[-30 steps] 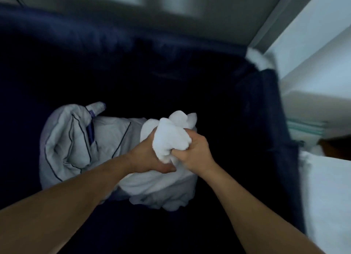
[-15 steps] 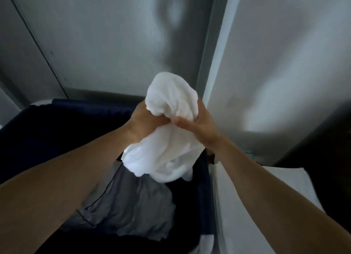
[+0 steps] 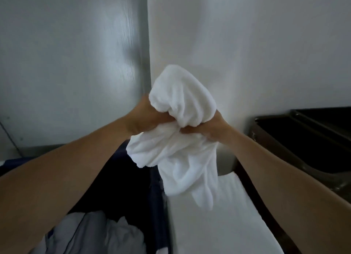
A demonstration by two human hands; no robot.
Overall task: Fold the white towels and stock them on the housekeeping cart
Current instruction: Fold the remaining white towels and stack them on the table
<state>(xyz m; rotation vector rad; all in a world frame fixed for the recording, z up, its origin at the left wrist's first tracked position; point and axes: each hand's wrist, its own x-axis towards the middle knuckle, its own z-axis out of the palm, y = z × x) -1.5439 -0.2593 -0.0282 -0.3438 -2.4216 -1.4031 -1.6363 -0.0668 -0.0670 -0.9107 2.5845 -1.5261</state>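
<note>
- White terry cloth fills the middle of the view: the towel [image 3: 182,140] is up in the air, bunched and unfolded, in front of the pale wall [image 3: 247,54].
- Left hand [image 3: 147,116] is clenched on the towel's left side, knuckles up, fingers buried in the fabric.
- Right hand [image 3: 207,129] is clamped on the right side, fingers curled in toward the left hand, the two fists nearly touching.
- Both forearms reach forward and up from the bottom corners, bare, converging on the bundle.
- One puffy lump of towel bulges above the fists; the rest hangs loose below them in folds, a long tail dangling lowest.
- That tail hangs over a flat white surface [image 3: 218,225], and whether it touches I cannot tell.
- Down left, a dark navy laundry bin [image 3: 121,187] holds crumpled grey linen [image 3: 95,234] with dark piping.
- Off to the right, a dark tray [image 3: 303,140] sits against the wall.
</note>
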